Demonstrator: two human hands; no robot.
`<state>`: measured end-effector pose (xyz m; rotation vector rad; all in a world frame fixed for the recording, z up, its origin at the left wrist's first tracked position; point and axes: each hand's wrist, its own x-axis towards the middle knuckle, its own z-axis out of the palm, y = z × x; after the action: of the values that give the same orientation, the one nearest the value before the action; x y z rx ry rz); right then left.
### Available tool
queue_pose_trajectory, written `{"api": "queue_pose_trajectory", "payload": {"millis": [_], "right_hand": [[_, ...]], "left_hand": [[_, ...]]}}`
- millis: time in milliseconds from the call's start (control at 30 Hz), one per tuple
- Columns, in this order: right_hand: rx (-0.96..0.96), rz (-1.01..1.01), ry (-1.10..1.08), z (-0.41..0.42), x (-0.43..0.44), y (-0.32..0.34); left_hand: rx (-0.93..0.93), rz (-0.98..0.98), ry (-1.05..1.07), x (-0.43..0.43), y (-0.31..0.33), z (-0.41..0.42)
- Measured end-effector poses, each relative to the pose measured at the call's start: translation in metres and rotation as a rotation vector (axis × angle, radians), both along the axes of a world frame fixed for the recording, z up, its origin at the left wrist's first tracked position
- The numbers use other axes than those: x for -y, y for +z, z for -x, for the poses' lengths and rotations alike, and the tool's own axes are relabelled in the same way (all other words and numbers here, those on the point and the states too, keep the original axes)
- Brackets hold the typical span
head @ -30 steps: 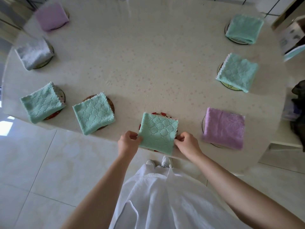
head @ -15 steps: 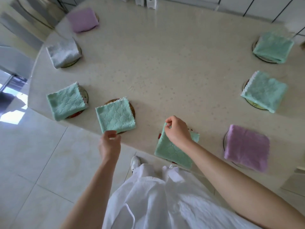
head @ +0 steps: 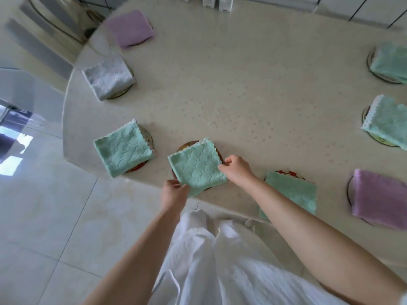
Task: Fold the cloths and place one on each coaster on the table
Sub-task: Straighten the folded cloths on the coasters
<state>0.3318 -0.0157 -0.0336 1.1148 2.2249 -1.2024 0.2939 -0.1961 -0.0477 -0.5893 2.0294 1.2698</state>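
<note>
Folded green cloth (head: 197,167) on round coaster (head: 187,145) at near edge of table (head: 231,89). Left hand (head: 174,194) pinching its near corner, right hand (head: 236,169) pinching right edge, fingers closed on fabric. Neighbouring coasters each covered by one folded cloth.

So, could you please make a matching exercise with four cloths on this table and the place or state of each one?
Things:
1. grey cloth
2. far purple cloth
3. green cloth at the centre
4. near purple cloth

Places or states:
A. pinched by both hands
B. near right edge
C. far left, by the table's far edge
D. left side, next to a purple cloth

Pairs: 1-D, 2-C, 3-A, 4-B
</note>
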Motion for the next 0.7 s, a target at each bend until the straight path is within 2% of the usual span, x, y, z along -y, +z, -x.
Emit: {"api": "queue_pose_trajectory", "payload": {"millis": [200,267,467,700], "right_hand": [[0.043,0.027,-0.124,0.011,0.011,0.003],[0.014,0.064,-0.153,0.009,0.013,0.004],[-0.055,0.24,-0.277,-0.01,0.019,-0.001],[-0.017,0.311,-0.32,-0.018,0.034,-0.012]], "left_hand": [[0.125,-0.128,0.016,0.003,0.006,0.015],[0.087,-0.11,-0.004,0.002,0.008,0.021],[-0.183,-0.006,-0.171,0.004,0.015,0.041],[-0.223,0.126,-0.287,0.004,0.006,0.063]]}}
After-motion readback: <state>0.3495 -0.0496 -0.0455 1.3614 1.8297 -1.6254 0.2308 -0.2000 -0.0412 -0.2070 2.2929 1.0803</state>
